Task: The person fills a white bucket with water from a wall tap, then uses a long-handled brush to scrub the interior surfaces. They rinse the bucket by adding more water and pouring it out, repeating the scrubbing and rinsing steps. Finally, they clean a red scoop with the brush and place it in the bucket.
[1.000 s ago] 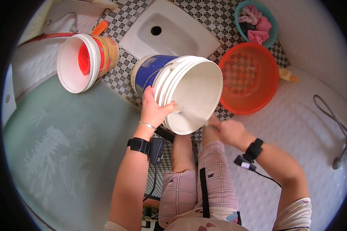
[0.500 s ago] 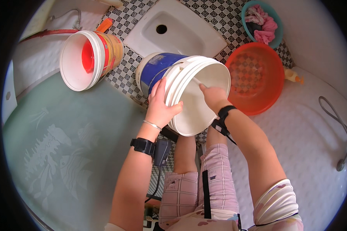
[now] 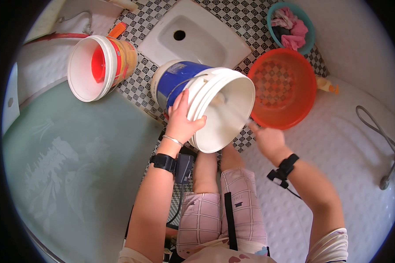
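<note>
A large white bucket [image 3: 200, 139] with a blue band lies tipped, its mouth toward me and to the right. My left hand [image 3: 183, 125] grips its ridged rim, fingers along the outside and thumb near the opening. Just right of the mouth, my right hand [image 3: 270, 142] is closed around the end of a pale, long-handled brush [image 3: 220, 98]. The brush reaches into the bucket with its pale head against the inner wall. Blur hides the details of the handle and head.
A red-orange basin [image 3: 305, 98] stands right of the bucket, by a teal basin [image 3: 309, 39] of clothes. A squat toilet [image 3: 224, 41] is ahead. At left, a white bucket [image 3: 79, 70] holds a red vessel [image 3: 98, 65], near a glass panel [image 3: 114, 144]. A shower hose [image 3: 373, 122] hangs right.
My right hand has drawn back out of the bucket's mouth, down and to the right, still on the brush handle. My left hand keeps its hold on the rim.
</note>
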The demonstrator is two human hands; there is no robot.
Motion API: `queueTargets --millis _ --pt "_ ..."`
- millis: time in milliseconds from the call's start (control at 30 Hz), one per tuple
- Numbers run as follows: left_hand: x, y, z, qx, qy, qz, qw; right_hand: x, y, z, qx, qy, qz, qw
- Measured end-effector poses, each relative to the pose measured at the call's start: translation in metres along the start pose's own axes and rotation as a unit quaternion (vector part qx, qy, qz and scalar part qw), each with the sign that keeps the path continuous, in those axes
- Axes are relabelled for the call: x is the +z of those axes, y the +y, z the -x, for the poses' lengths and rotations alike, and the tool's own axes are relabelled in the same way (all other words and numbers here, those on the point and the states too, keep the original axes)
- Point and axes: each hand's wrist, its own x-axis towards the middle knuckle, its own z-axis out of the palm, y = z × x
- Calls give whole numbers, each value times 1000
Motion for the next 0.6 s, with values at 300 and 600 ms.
queueTargets --millis 300,600 --pt "13 -2 -1 12 -4 -3 1000 -8 21 -34 -8 47 -19 999" --pt "8 -1 -8 15 -1 22 1000 72 -10 -18 -5 -15 -236 972"
